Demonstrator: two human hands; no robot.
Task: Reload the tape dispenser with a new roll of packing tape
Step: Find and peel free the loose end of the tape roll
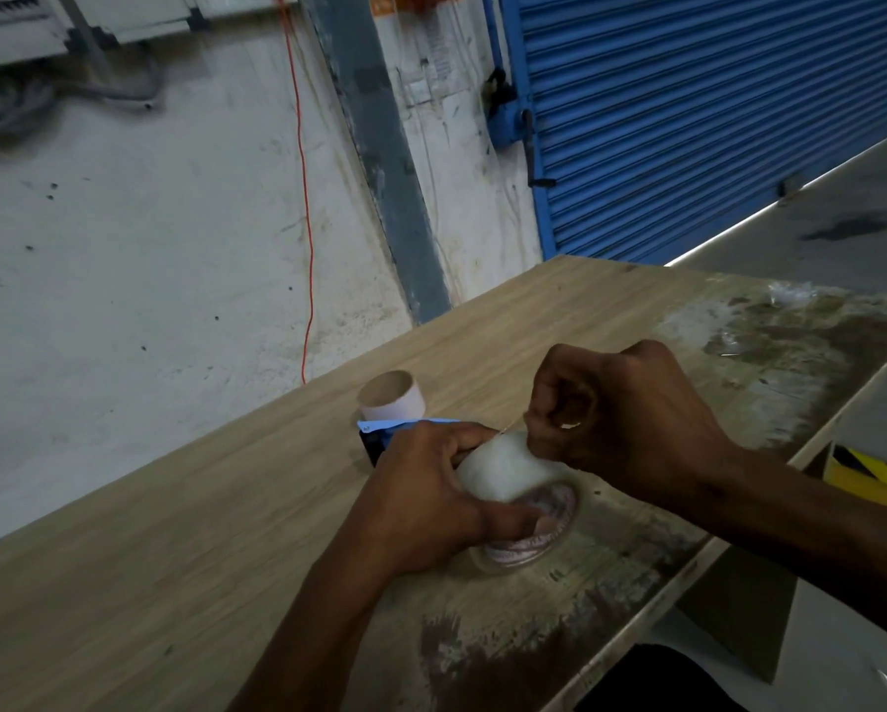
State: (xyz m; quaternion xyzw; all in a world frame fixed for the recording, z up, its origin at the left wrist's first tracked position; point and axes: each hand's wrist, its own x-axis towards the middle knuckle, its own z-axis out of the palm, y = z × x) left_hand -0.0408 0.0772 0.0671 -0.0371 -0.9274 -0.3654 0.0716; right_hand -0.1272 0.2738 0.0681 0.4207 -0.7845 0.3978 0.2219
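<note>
Tape roll: a clear roll of packing tape point(521, 526) with a printed pinkish core, near the worn front edge of the wooden table point(225, 583); a whitish, cloudy strip of tape point(503, 467) lifts from it.
Left hand: the left hand point(431, 501) wraps around the roll, thumb across its open core.
Right hand: the right hand point(621, 403) is curled into a fist, fingertips pinching the strip's raised end.
Dispenser: the blue tape dispenser point(379, 429) lies just behind the left hand, mostly hidden.
Spent core: an empty cardboard tube point(391, 397) stands upright just beyond the dispenser.
Surface: pale wood-grain laminate, scuffed dark and grimy on the right.
</note>
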